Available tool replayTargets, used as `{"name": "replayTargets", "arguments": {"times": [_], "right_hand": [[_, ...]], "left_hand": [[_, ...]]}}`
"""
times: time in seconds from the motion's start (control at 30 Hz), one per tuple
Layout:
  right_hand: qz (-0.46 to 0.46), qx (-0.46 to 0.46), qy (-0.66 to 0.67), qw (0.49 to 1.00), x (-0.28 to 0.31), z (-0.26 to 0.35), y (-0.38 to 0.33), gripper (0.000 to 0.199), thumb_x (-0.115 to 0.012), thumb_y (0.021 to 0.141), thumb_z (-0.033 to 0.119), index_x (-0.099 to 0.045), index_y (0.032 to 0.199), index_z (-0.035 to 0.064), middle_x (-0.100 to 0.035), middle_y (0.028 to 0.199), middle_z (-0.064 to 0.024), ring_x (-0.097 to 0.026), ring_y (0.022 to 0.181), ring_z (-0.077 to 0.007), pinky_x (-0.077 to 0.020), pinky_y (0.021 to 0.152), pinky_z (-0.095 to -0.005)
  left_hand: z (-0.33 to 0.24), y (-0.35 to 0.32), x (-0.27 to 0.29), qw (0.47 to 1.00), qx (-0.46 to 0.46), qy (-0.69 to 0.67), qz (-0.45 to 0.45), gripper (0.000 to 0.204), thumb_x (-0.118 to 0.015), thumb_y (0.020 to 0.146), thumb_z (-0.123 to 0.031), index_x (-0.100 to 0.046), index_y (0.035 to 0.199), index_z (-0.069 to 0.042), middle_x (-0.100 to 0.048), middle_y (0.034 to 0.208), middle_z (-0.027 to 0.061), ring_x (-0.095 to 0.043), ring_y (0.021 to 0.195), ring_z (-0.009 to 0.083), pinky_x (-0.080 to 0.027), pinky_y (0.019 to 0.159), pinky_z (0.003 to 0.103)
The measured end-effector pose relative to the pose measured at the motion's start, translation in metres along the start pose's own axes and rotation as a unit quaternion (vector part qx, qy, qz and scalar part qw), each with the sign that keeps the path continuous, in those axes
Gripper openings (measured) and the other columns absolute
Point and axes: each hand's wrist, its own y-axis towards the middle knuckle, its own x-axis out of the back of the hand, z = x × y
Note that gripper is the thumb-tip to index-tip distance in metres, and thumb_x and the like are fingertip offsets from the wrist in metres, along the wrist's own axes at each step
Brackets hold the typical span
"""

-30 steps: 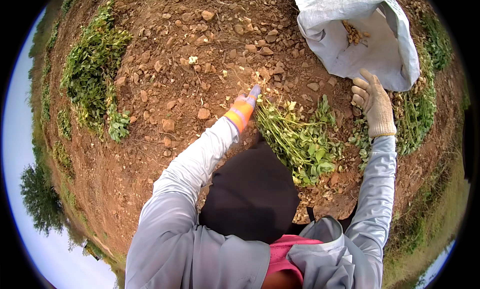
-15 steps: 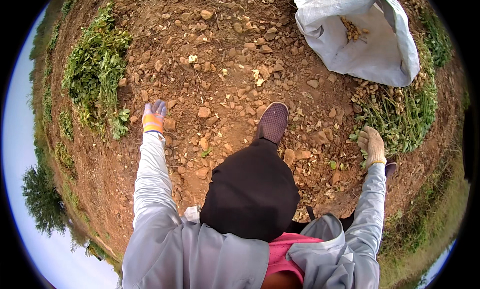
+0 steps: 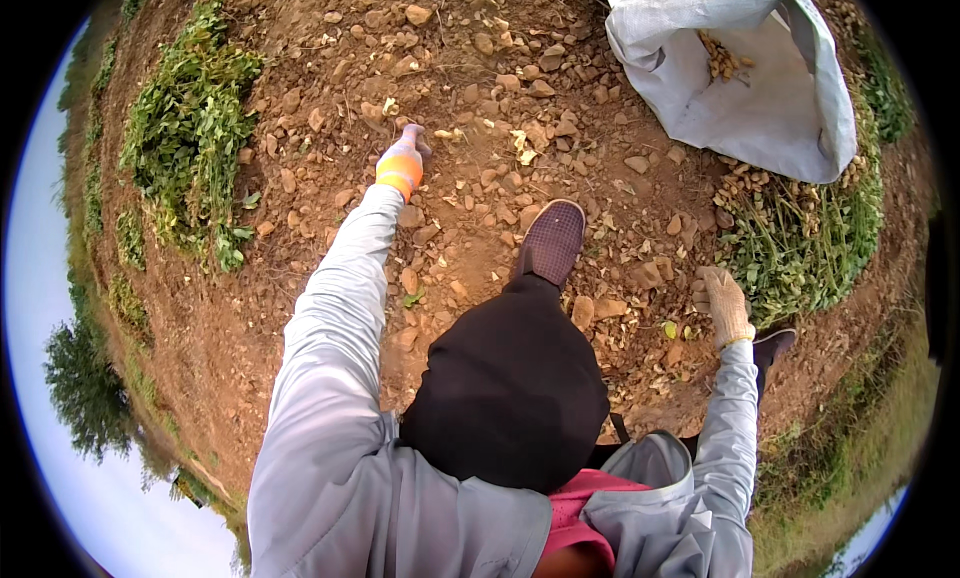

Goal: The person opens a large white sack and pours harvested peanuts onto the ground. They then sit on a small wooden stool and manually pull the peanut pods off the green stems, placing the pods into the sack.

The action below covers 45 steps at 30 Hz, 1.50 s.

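My left hand (image 3: 403,164), in a pale glove with an orange band, reaches over the stony soil. Its fingers are stretched out and look apart, with no held thing visible. Just beyond its fingertips lies a pale yellowish scrap (image 3: 447,135). To the right, my right hand (image 3: 722,306), in a cream knitted glove, hovers low beside a heap of green peanut plants (image 3: 800,248). Its fingers are spread and bent downward, and nothing shows in them. A white sack (image 3: 690,98) lies open-mouthed against that heap, with some peanuts (image 3: 722,60) inside.
Another heap of green plants (image 3: 190,128) lies at the far left. Reddish soil with many stones (image 3: 595,310) spreads between the heaps. My shoe (image 3: 553,240) is planted in the middle, and my dark-clothed knee (image 3: 510,388) rises near me.
My left hand has moved right and farther out, away from the left plant heap. My right hand has shifted slightly left and nearer, off the edge of the right heap.
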Motion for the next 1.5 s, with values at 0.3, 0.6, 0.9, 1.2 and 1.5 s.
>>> {"name": "replayTargets", "arguments": {"times": [0.3, 0.6, 0.9, 1.2, 1.5], "right_hand": [[0.02, -0.017, -0.003, 1.0, -0.016, -0.018, -0.002, 0.031, -0.049, 0.095, 0.025, -0.053, 0.114, 0.0012, -0.057, 0.081, 0.0003, -0.052, 0.065, -0.0086, -0.0449, 0.058, -0.022], [0.031, -0.013, 0.012, 0.999, -0.033, -0.015, -0.005, 0.027, -0.05, 0.094, 0.024, -0.054, 0.111, 0.0041, -0.059, 0.08, -0.0007, -0.055, 0.065, -0.0097, -0.0474, 0.058, -0.0233], [0.061, -0.011, -0.001, 0.998, -0.051, -0.003, -0.006, 0.027, -0.049, 0.094, 0.027, -0.056, 0.11, 0.0049, -0.06, 0.085, -0.0023, -0.055, 0.072, -0.01, -0.0475, 0.065, -0.0242], [0.108, 0.015, -0.034, 0.993, -0.085, 0.009, -0.016, 0.026, -0.052, 0.093, 0.029, -0.058, 0.105, 0.0067, -0.061, 0.087, -0.0029, -0.055, 0.073, -0.0114, -0.0475, 0.067, -0.026], [0.108, 0.001, -0.085, 0.991, -0.087, -0.02, -0.031, 0.031, -0.053, 0.092, 0.032, -0.059, 0.105, 0.0048, -0.062, 0.086, -0.0028, -0.057, 0.074, -0.0107, -0.0472, 0.068, -0.0265]], "left_hand": [[0.014, 0.011, -0.038, 0.988, -0.1, 0.003, -0.118, 0.031, -0.059, 0.084, -0.012, -0.057, 0.115, -0.012, -0.064, 0.097, 0.0126, -0.063, 0.082, 0.0253, -0.049, 0.074, 0.032], [-0.035, 0.02, -0.026, 0.987, -0.045, 0.156, -0.01, 0.029, -0.061, 0.084, -0.024, -0.06, 0.113, -0.02, -0.061, 0.102, 0.0158, -0.062, 0.089, 0.0317, -0.049, 0.075, 0.04], [-0.06, -0.023, -0.038, 0.903, 0.044, -0.421, 0.074, 0.029, -0.061, 0.086, -0.013, -0.059, 0.112, -0.001, -0.064, 0.081, 0.0042, -0.055, 0.059, 0.0087, -0.045, 0.055, 0.023], [-0.149, -0.069, -0.055, 0.893, 0.047, -0.279, 0.349, 0.041, -0.065, 0.082, -0.024, -0.058, 0.114, 0.0, -0.064, 0.08, 0.0052, -0.058, 0.064, 0.0118, -0.048, 0.057, 0.027], [-0.304, -0.061, -0.047, 0.71, -0.196, -0.568, 0.367, 0.086, -0.063, 0.085, -0.012, -0.003, 0.145, -0.006, -0.047, 0.132, 0.0181, -0.062, 0.097, 0.0261, -0.053, 0.076, 0.036]]}}
